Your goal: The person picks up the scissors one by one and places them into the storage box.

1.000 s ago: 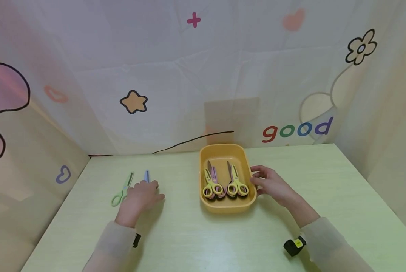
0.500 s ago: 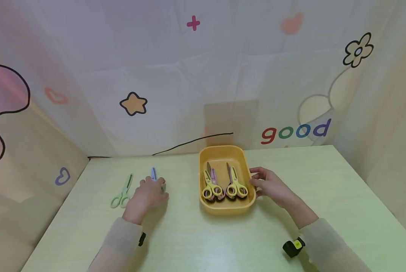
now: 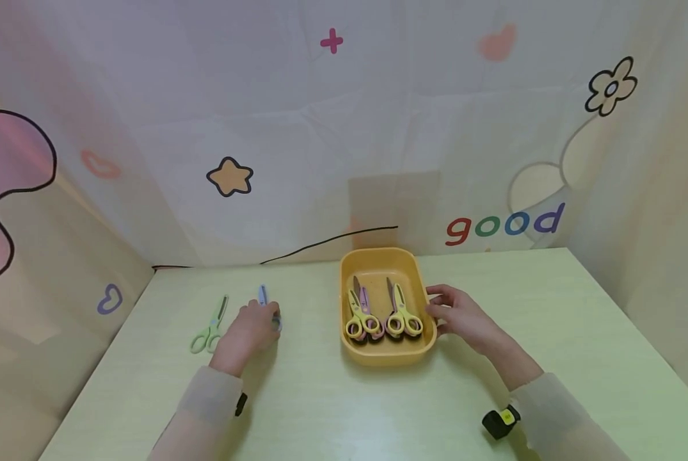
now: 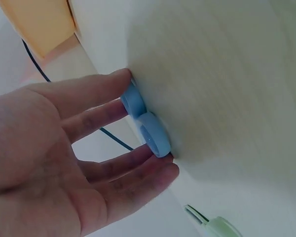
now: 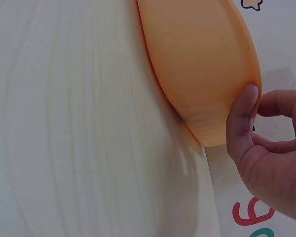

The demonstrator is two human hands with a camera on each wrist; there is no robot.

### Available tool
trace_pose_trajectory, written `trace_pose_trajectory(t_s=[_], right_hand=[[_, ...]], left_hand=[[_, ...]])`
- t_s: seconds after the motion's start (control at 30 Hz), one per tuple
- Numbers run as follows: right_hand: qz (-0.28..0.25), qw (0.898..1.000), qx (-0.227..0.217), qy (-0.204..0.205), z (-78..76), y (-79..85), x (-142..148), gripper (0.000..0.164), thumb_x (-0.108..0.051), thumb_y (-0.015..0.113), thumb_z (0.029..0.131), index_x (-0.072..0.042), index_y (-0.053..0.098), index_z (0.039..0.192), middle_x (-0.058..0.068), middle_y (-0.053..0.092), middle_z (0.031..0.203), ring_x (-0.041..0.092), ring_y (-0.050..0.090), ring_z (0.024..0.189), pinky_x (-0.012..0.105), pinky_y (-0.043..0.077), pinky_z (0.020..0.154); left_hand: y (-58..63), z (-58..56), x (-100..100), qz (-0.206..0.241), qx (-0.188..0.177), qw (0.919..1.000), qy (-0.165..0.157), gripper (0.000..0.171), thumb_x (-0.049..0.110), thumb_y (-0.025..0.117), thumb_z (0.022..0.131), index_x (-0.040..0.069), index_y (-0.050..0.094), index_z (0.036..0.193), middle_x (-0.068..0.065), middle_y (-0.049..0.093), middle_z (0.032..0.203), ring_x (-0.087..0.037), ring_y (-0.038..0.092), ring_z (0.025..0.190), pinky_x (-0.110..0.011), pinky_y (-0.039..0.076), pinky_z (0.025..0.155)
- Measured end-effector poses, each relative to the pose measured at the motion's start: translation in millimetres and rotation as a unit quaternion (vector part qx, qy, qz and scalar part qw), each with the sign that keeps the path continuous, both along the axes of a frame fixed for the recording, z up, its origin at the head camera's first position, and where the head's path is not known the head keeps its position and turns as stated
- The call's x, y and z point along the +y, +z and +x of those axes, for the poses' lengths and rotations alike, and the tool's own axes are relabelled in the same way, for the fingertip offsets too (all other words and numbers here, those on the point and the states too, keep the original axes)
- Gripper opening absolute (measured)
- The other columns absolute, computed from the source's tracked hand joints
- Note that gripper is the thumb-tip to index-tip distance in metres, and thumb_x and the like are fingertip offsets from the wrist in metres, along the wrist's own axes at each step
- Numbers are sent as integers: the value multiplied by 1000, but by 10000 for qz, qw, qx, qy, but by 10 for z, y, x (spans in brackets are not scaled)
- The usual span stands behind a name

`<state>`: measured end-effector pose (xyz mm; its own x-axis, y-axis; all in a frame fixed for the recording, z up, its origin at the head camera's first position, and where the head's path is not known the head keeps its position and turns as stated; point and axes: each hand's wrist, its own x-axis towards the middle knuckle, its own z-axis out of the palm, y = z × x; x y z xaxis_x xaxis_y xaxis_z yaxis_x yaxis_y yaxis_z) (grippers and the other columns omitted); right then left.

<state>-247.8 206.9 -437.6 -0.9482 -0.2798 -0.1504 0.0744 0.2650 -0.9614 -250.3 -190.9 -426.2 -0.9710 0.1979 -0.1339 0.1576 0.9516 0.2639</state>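
My left hand (image 3: 248,334) holds a pair of blue scissors (image 3: 263,294) left of the tray, blades pointing away. In the left wrist view, thumb and fingers lie about the blue handle loops (image 4: 156,136), close above the table. A pair of green scissors (image 3: 210,331) lies just left of that hand. My right hand (image 3: 464,318) grips the right side of a yellow tray (image 3: 380,257), its thumb against the wall in the right wrist view. Inside the tray lie several scissors, yellow ones (image 3: 400,314) on top and purple ones (image 3: 365,298) beneath, with dark handles partly hidden.
A pale wooden table (image 3: 320,403) bears everything. A white printed curtain (image 3: 297,141) stands along its back edge, and the tray sits close to it. Black devices are strapped to both wrists, the right one (image 3: 500,421) hanging low over the table.
My left hand has moved a little to the right along with the blue scissors, away from the green pair. Right hand and tray keep their places.
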Motion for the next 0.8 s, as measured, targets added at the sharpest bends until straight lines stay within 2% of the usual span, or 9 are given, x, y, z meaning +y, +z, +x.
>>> trace_pose_trajectory(t_s=[0.2,0.5,0.8], right_hand=[[12,10000,25,-2,-2,3,3,52,-10,53,105,9,35,150,23,50,122,27,59,96,32,59,74],[34,10000,12,-37,-2,-4,-7,52,-10,53,105,9,34,150,23,50,122,27,59,95,32,59,75],[82,9999,51,-60,-4,1,-11,52,-10,53,105,9,35,149,23,49,122,28,60,96,32,59,75]], left_hand=[[-15,-42,-5,141,-14,9998,107,23,5,64,87,4,66,110,-18,56,96,-35,52,88,-49,46,76],[-29,-47,6,271,149,9992,254,28,15,68,84,5,65,110,-18,54,95,-33,51,84,-46,46,71],[73,-4,149,622,434,9967,279,31,19,70,84,7,64,112,-20,53,99,-35,51,88,-44,48,69]])
